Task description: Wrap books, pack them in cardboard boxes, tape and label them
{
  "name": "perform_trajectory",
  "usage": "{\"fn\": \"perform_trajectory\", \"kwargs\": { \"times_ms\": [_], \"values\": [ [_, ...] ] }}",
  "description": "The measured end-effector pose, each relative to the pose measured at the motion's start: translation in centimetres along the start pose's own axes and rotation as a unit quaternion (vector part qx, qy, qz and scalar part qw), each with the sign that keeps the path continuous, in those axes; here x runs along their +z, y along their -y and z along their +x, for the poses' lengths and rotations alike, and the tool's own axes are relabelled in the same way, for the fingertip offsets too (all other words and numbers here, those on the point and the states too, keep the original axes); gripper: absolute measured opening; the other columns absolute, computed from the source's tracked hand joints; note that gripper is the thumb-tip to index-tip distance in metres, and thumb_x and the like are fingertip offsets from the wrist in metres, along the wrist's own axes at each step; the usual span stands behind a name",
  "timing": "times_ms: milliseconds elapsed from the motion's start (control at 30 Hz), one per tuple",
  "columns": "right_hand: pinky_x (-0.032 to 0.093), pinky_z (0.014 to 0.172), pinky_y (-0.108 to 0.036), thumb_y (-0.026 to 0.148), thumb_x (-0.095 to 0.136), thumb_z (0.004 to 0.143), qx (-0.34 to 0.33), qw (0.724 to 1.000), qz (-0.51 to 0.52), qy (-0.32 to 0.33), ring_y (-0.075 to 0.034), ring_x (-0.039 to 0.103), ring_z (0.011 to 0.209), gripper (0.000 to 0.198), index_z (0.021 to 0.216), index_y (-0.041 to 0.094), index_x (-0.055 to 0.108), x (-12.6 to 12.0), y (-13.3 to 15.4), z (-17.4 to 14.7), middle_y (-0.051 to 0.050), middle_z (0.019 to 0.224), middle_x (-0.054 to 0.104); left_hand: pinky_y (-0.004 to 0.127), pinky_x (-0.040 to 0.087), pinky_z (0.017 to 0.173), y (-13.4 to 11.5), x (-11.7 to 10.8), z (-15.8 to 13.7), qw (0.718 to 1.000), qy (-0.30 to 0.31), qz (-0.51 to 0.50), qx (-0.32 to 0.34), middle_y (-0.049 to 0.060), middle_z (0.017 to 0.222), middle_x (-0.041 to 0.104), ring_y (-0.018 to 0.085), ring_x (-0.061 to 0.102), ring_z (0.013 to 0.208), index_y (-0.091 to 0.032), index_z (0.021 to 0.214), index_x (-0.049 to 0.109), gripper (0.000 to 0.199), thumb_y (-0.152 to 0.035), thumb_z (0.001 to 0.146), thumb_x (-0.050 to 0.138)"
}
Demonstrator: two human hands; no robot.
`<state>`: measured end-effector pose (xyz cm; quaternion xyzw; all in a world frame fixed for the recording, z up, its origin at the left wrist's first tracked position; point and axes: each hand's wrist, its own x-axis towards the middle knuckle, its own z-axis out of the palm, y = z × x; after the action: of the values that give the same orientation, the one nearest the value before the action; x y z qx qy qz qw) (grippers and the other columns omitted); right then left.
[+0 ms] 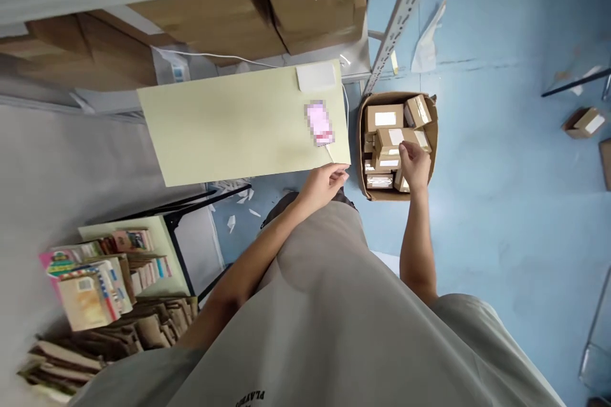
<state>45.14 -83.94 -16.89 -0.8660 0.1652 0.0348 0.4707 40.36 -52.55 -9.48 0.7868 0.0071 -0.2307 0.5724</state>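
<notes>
My left hand (324,183) hangs at the near right corner of a pale yellow tabletop (229,130), its fingers loosely curled together with nothing showing in them. A phone (319,122), blurred out and pinkish, lies on the tabletop with a white cable at its near end. Over the right side of an open carton (434,105) is my right hand (415,164), thumb and fingers drawn together; whether they grip anything is hidden. Several small brown boxes with white labels fill the carton. One labelled box (386,140) lies just beside my right fingertips.
A metal shelf post (403,16) rises behind the carton, beside large brown boxes (315,9). A white flat object (316,77) lies at the tabletop's far edge. Books (90,286) and flattened cardboard (153,327) stand at lower left. Paper scraps (429,38) litter the blue floor.
</notes>
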Motion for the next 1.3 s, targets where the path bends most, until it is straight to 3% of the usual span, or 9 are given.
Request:
{"fn": "perform_trajectory", "kwargs": {
  "times_ms": [133, 267, 400, 533, 633, 733, 967, 1167, 1300],
  "values": [
    [0.069, 0.117, -0.061, 0.076, 0.066, 0.107, -0.084, 0.995, 0.013, 0.047, -0.038, 0.086, 0.125, 0.065, 0.127, 0.018, 0.086, 2.7, 7.1, -1.7, -0.022, 0.129, 0.089, 0.036, 0.074, 0.100, 0.5, -3.1, -3.0, 0.992, -0.091, -0.075, 0.045, 0.012, 0.116, 0.089, 0.021, 0.087, 0.104, -0.017, 0.136, 0.085, 0.032, -0.028, 0.109, 0.074],
    [0.070, 0.116, -0.054, 0.067, 0.067, 0.111, -0.163, 0.981, 0.019, 0.102, -0.034, 0.086, 0.128, 0.055, 0.130, 0.020, 0.086, 7.2, 14.8, -5.3, -0.019, 0.134, 0.089, 0.036, 0.073, 0.106, 1.8, -7.5, -8.3, 0.976, -0.162, -0.126, 0.078, 0.010, 0.114, 0.089, 0.021, 0.086, 0.108, -0.018, 0.135, 0.084, 0.032, -0.032, 0.108, 0.075],
    [0.071, 0.114, -0.054, 0.073, 0.068, 0.110, -0.215, 0.963, 0.022, 0.158, -0.034, 0.087, 0.125, 0.058, 0.129, 0.021, 0.086, 13.6, 21.2, -10.6, -0.018, 0.132, 0.090, 0.036, 0.073, 0.103, 4.9, -12.5, -15.6, 0.955, -0.222, -0.183, 0.078, 0.009, 0.111, 0.089, 0.021, 0.087, 0.104, -0.017, 0.134, 0.084, 0.032, -0.029, 0.107, 0.071],
    [0.071, 0.115, -0.056, 0.074, 0.072, 0.108, -0.241, 0.939, 0.028, 0.244, -0.036, 0.087, 0.128, 0.058, 0.129, 0.023, 0.087, 21.5, 26.0, -16.8, -0.019, 0.133, 0.090, 0.037, 0.073, 0.102, 9.8, -16.6, -23.4, 0.916, -0.324, -0.229, 0.058, 0.009, 0.112, 0.089, 0.020, 0.087, 0.103, -0.019, 0.133, 0.086, 0.034, -0.026, 0.104, 0.068],
    [0.071, 0.116, -0.057, 0.073, 0.075, 0.106, -0.265, 0.909, 0.021, 0.322, -0.036, 0.088, 0.126, 0.054, 0.126, 0.024, 0.088, 27.8, 29.2, -21.4, -0.017, 0.131, 0.091, 0.036, 0.073, 0.096, 13.8, -18.9, -28.9, 0.867, -0.425, -0.255, 0.049, 0.008, 0.107, 0.089, 0.019, 0.086, 0.098, -0.019, 0.129, 0.086, 0.034, -0.028, 0.102, 0.069],
    [0.071, 0.117, -0.056, 0.073, 0.075, 0.106, -0.309, 0.859, -0.001, 0.408, -0.034, 0.088, 0.125, 0.051, 0.124, 0.027, 0.088, 33.8, 32.5, -25.9, -0.014, 0.130, 0.091, 0.036, 0.072, 0.093, 17.3, -20.6, -34.3, 0.810, -0.515, -0.278, 0.046, 0.008, 0.105, 0.089, 0.020, 0.085, 0.096, -0.019, 0.127, 0.087, 0.033, -0.035, 0.100, 0.077],
    [0.071, 0.116, -0.054, 0.074, 0.075, 0.105, -0.378, 0.731, -0.032, 0.568, -0.033, 0.088, 0.123, 0.053, 0.123, 0.026, 0.089, 45.9, 38.9, -34.9, -0.013, 0.129, 0.092, 0.040, 0.072, 0.096, 22.7, -21.7, -44.4, 0.663, -0.677, -0.320, 0.017, 0.010, 0.103, 0.088, 0.023, 0.086, 0.099, -0.019, 0.126, 0.086, 0.051, -0.061, 0.098, 0.087],
    [0.070, 0.114, -0.052, 0.073, 0.075, 0.104, -0.388, 0.630, -0.043, 0.671, -0.032, 0.088, 0.121, 0.055, 0.123, 0.024, 0.087, 56.2, 40.9, -41.6, -0.014, 0.126, 0.092, 0.040, 0.072, 0.095, 26.9, -22.7, -50.7, 0.522, -0.792, -0.311, -0.063, 0.008, 0.095, 0.086, 0.023, 0.085, 0.095, -0.018, 0.128, 0.086, 0.055, -0.066, 0.101, 0.082],
    [0.069, 0.113, -0.053, 0.072, 0.073, 0.101, -0.383, 0.583, -0.062, 0.714, -0.034, 0.087, 0.119, 0.055, 0.122, 0.022, 0.085, 63.1, 40.8, -45.6, -0.016, 0.127, 0.091, 0.042, 0.071, 0.100, 30.7, -24.4, -54.2, 0.456, -0.833, -0.285, -0.131, 0.014, 0.113, 0.088, 0.027, 0.086, 0.106, -0.017, 0.135, 0.082, 0.049, -0.056, 0.105, 0.078]
  ]
}}
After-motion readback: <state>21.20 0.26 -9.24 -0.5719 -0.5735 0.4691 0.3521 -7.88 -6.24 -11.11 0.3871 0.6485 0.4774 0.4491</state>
